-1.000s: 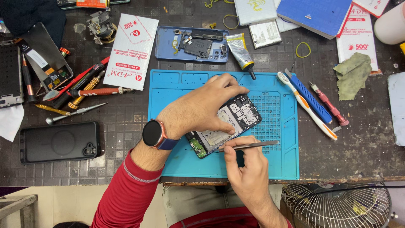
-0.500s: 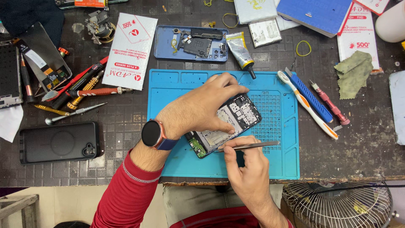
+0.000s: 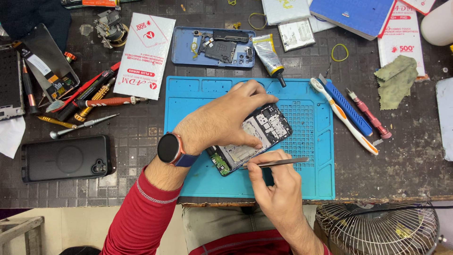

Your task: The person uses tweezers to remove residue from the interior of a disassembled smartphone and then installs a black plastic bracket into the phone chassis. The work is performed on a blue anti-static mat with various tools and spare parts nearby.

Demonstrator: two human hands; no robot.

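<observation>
An opened phone (image 3: 264, 132) with its circuit boards exposed lies tilted on a blue work mat (image 3: 311, 156). My left hand (image 3: 222, 118), with a round black watch on the wrist, lies over the phone and holds it by its upper edge. Just below it, my right hand (image 3: 276, 186) pinches metal tweezers (image 3: 278, 163), whose tip touches the phone's lower edge. The hands hide much of the phone's middle.
A blue phone back cover (image 3: 188, 47) with parts, a glue tube (image 3: 266, 54), a toothbrush (image 3: 342, 115) and two screwdrivers lie beyond the mat. Tools (image 3: 89, 101) and a black phone (image 3: 66, 158) sit left. A fan cage (image 3: 377, 229) stands below right.
</observation>
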